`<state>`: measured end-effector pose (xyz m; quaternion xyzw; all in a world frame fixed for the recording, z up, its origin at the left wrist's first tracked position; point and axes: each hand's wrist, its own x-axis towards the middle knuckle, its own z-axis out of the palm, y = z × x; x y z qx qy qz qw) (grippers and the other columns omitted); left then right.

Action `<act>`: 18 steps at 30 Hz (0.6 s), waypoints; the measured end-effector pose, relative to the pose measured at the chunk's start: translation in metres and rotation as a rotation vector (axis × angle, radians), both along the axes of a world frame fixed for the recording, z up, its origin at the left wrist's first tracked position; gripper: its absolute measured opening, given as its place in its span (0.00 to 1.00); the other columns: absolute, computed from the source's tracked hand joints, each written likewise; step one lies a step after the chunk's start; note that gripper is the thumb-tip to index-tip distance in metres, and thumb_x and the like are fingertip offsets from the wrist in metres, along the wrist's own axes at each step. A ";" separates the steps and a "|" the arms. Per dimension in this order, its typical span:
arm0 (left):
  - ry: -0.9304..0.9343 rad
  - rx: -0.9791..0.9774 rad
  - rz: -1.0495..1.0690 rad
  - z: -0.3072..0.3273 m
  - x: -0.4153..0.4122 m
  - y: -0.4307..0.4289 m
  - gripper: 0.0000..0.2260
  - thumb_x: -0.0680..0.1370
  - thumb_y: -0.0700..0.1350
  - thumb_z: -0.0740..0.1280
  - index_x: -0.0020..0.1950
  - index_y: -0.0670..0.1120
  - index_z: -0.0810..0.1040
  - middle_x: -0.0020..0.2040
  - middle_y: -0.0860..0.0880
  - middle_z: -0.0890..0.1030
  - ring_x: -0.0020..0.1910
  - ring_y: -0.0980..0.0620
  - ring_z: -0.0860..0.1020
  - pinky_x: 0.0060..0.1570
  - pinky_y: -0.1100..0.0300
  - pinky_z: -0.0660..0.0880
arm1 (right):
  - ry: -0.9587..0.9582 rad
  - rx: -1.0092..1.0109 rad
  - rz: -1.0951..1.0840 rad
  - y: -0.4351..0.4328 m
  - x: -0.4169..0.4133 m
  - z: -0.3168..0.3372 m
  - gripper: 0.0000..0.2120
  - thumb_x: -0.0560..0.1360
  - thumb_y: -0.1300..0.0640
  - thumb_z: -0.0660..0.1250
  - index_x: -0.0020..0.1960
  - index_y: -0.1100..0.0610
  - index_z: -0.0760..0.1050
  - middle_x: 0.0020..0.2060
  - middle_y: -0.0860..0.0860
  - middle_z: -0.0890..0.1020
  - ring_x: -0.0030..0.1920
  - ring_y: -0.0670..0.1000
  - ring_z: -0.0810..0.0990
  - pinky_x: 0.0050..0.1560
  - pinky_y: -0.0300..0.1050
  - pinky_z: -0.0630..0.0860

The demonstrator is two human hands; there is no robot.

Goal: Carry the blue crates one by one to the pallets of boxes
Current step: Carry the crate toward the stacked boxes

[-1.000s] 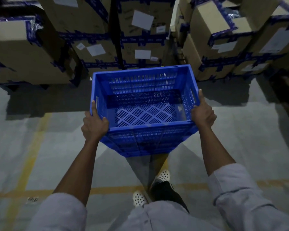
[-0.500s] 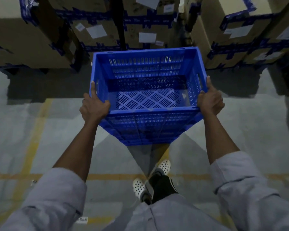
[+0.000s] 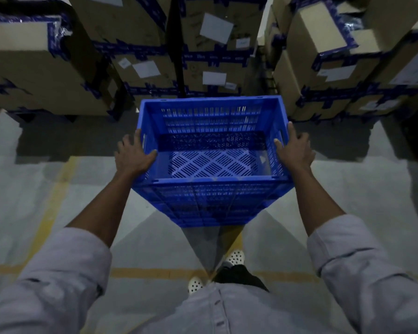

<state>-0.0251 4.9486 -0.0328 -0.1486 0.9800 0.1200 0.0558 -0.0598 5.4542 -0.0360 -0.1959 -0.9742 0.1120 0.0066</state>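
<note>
**Blue crate held at both sides in front of the stacked boxes**

The blue crate (image 3: 210, 189) hung clear of the grey floor (image 3: 348, 189), carried level between 2 bare hands. The left hand (image 3: 133, 154) gripped the left wall near the rim. Its thumb hooked over the top edge into the crate, and its fingers lay against the outside by the handle slot. The right hand (image 3: 296, 148) gripped the right wall the same way, thumb over the rim and inside, fingers against the outer face. Both forearms were bare, with the grey sleeves (image 3: 65, 261) rolled up the arms.

The crate's slotted bottom showed through its open top. Its far wall stood just in front of the cardboard boxes (image 3: 143, 75), close to the dark gap between 2 of the middle stacks. Whether it touched them could not be told. The boxes rose in stacks to the left, centre and right, bound with blue tape (image 3: 135, 48) and bearing white labels (image 3: 216, 27). Their bases lay in shadow.

Beneath the crate a shadow spread on the floor. 2 white perforated shoes (image 3: 235, 257) stood below it, near a yellow line (image 3: 155, 272) running across. Another yellow line ran away toward the boxes on the left.
</note>
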 end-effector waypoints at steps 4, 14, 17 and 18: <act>0.005 0.026 -0.204 -0.001 -0.027 0.000 0.47 0.84 0.69 0.70 0.93 0.60 0.45 0.93 0.47 0.42 0.91 0.34 0.50 0.82 0.24 0.58 | -0.127 -0.023 0.201 0.007 -0.034 0.008 0.46 0.83 0.35 0.69 0.89 0.37 0.42 0.79 0.62 0.65 0.68 0.70 0.78 0.62 0.67 0.79; 0.157 0.065 -0.180 -0.014 -0.009 0.005 0.51 0.77 0.75 0.66 0.93 0.51 0.55 0.94 0.48 0.45 0.92 0.40 0.50 0.84 0.29 0.61 | 0.026 -0.063 0.252 -0.005 -0.013 0.013 0.60 0.78 0.44 0.77 0.87 0.37 0.31 0.77 0.62 0.71 0.58 0.70 0.84 0.50 0.66 0.81; 0.195 0.064 -0.166 -0.016 -0.013 0.005 0.51 0.78 0.75 0.67 0.92 0.49 0.57 0.93 0.46 0.50 0.91 0.40 0.54 0.85 0.32 0.58 | 0.053 -0.020 0.213 -0.001 -0.014 0.010 0.59 0.79 0.41 0.76 0.89 0.43 0.33 0.75 0.62 0.75 0.57 0.70 0.85 0.51 0.67 0.82; 0.203 0.060 -0.164 -0.016 -0.011 0.003 0.51 0.78 0.75 0.67 0.92 0.48 0.57 0.93 0.46 0.51 0.91 0.40 0.55 0.85 0.34 0.57 | 0.064 -0.008 0.214 -0.001 -0.014 0.007 0.57 0.79 0.41 0.75 0.89 0.45 0.36 0.74 0.62 0.76 0.56 0.70 0.85 0.51 0.67 0.82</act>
